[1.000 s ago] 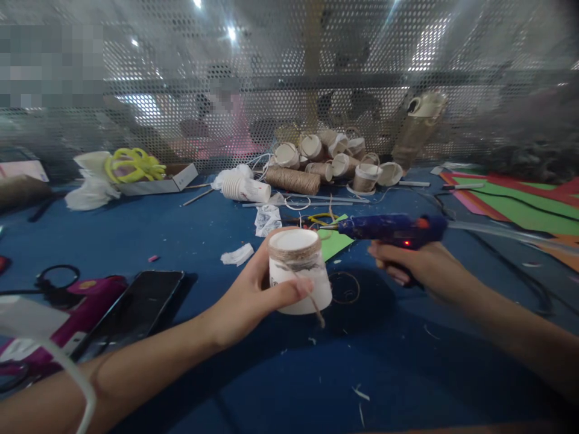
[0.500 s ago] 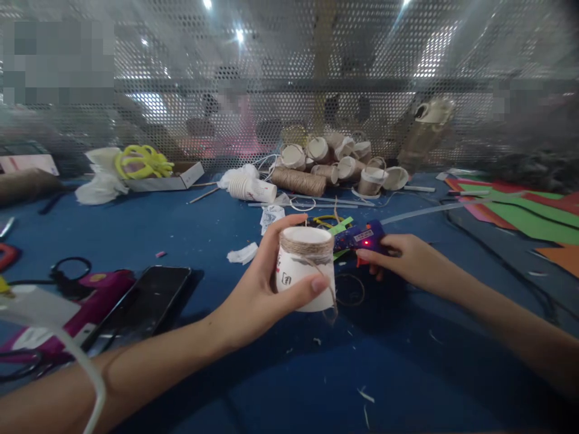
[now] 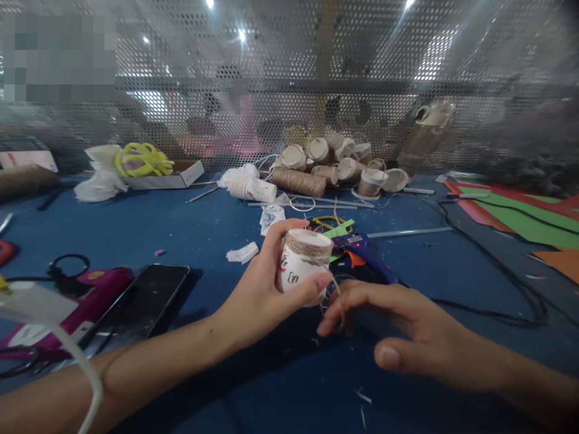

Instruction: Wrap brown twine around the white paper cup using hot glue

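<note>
A white paper cup [image 3: 296, 271] with printed characters is in my left hand [image 3: 260, 286], thumb across its front and fingers behind. Jute twine [image 3: 309, 245] wraps the cup in a band near its upper end, and a loose tail hangs off the right side. My right hand [image 3: 420, 331] is just right of the cup, thumb apart from the fingers, with its fingertips beside the hanging tail. Whether they touch the twine I cannot tell. Behind that hand a blue glue gun [image 3: 368, 253] with an orange trigger lies on the table, a clear glue stick [image 3: 407, 232] behind it.
At the back are twine-wrapped cups [image 3: 348, 169], a twine roll [image 3: 298, 181] and stacked paper cups [image 3: 251, 188]. On the left lie a phone [image 3: 151, 301] and a magenta tool [image 3: 97, 295]. Coloured paper [image 3: 525, 217] and a black cable [image 3: 493, 256] are on the right.
My right hand has let go of the glue gun, which now lies on the table, and has come nearer the cup's twine tail. The cup is tilted slightly in my left hand.
</note>
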Demonstrator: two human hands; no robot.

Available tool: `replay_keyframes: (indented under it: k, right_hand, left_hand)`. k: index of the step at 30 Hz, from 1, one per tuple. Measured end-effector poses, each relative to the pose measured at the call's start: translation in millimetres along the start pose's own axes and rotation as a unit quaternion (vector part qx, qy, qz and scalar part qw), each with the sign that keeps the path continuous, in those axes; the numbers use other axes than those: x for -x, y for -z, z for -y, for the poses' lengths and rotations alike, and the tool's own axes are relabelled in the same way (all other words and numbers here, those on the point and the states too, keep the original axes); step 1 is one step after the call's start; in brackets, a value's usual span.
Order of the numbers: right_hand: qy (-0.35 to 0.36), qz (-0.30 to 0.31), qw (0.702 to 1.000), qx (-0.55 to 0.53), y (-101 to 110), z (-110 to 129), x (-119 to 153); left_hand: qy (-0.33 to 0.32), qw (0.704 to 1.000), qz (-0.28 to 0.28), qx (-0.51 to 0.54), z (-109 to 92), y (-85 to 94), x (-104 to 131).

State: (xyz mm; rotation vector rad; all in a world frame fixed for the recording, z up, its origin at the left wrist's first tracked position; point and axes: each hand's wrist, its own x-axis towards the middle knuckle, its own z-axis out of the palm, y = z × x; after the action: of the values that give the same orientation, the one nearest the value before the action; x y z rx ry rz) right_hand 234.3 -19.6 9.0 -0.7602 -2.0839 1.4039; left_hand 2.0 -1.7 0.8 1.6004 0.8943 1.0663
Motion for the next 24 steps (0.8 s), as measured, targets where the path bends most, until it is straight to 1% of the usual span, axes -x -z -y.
replay_keyframes:
  k: [2, 4, 7, 10, 16, 24]
  right_hand:
    - [-0.016, 0.015, 0.997, -0.074, -3, -3, 2]
    - [-0.002, -0.013, 0.995, -0.097, -2, -8, 3]
    - [0.026, -0.077, 0.993, -0.089, 2, -13, 3]
    - [0.027, -0.116, 0.990, -0.080, 4, -13, 1]
    - [0.031, -0.153, 0.987, -0.032, 6, -11, -2]
    - [0.018, -0.177, 0.984, -0.006, 8, -11, -2]
  left_hand:
    - [0.007, 1.000, 0.013, -0.005, 1, 0.8, 0]
    - [0.013, 1.000, 0.020, -0.006, 1, 1.2, 1]
    - [0.015, 1.000, 0.018, -0.005, -1, 1.1, 0]
    - [0.023, 0.999, 0.026, 0.009, -3, 0.6, 0]
    - [0.049, 0.996, 0.044, 0.066, -5, 0.0, 2]
    - [0.048, 0.991, 0.059, 0.112, -4, 0.2, 4]
